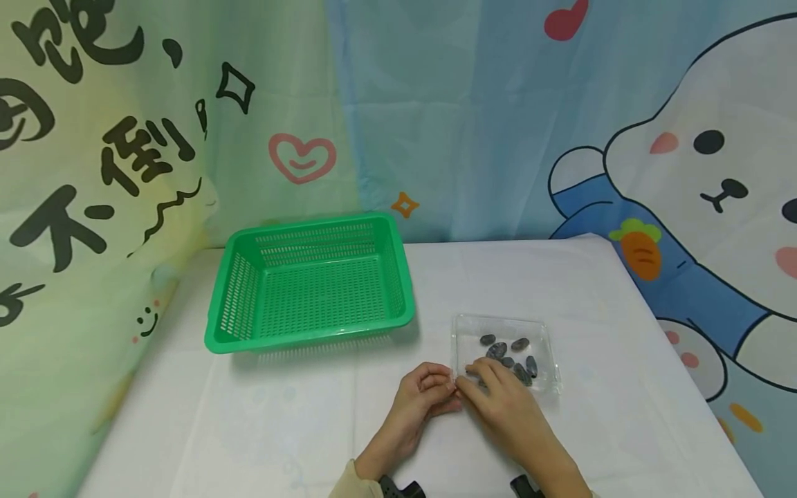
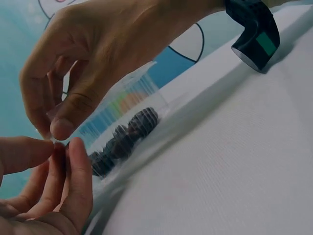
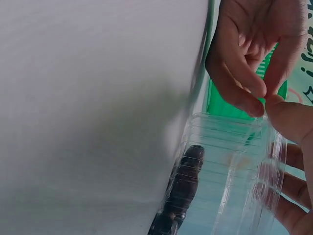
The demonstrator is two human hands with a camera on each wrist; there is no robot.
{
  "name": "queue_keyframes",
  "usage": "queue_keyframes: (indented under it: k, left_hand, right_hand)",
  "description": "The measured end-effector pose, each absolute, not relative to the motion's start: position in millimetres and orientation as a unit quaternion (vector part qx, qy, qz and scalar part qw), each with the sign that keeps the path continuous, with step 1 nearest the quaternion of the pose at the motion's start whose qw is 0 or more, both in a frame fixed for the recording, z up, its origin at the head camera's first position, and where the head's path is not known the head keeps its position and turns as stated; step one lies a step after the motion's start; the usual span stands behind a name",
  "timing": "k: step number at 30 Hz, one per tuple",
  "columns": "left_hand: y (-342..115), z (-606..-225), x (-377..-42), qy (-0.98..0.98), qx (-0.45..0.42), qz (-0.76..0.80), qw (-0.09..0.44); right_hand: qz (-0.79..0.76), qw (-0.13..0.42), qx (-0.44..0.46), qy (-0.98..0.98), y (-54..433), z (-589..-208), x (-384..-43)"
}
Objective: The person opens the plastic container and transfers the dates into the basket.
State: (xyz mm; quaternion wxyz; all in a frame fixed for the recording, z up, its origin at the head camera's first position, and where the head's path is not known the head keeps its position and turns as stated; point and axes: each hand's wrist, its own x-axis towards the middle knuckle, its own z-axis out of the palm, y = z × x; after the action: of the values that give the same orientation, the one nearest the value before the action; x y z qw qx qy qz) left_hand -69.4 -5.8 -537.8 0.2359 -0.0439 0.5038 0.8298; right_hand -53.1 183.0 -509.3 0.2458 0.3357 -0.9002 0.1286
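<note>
A shallow clear plastic tray (image 1: 551,346) holds several dark, mottled oval pieces (image 1: 497,351), glossy and wrinkled in the wrist views. My left hand (image 1: 418,401) is at the tray's near left corner, fingers curled. Between its fingers in the left wrist view shows a sliver of a small dark piece (image 2: 68,149), mostly hidden. Reaching across the tray's near left part, my right hand (image 1: 501,401) has its thumb (image 2: 66,125) right at the left fingertips. Its other fingers (image 3: 288,183) extend past the tray wall; I cannot tell whether they pinch anything.
A green plastic basket (image 1: 305,340) stands at the back left of the white-covered table (image 1: 280,429). Printed curtains (image 1: 436,124) hang behind and along the left. A dark wrist device (image 2: 257,36) is strapped on the right wrist.
</note>
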Motion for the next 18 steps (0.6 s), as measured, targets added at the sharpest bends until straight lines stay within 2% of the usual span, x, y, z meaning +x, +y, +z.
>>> queue_keyframes:
  k: [18]
  left_hand:
    - [-4.7,-534.3,-76.6,0.482,-0.078,0.845,0.219]
  right_hand:
    - [0.136,0.245,0.318,-0.906,175.6,-502.2,-56.3]
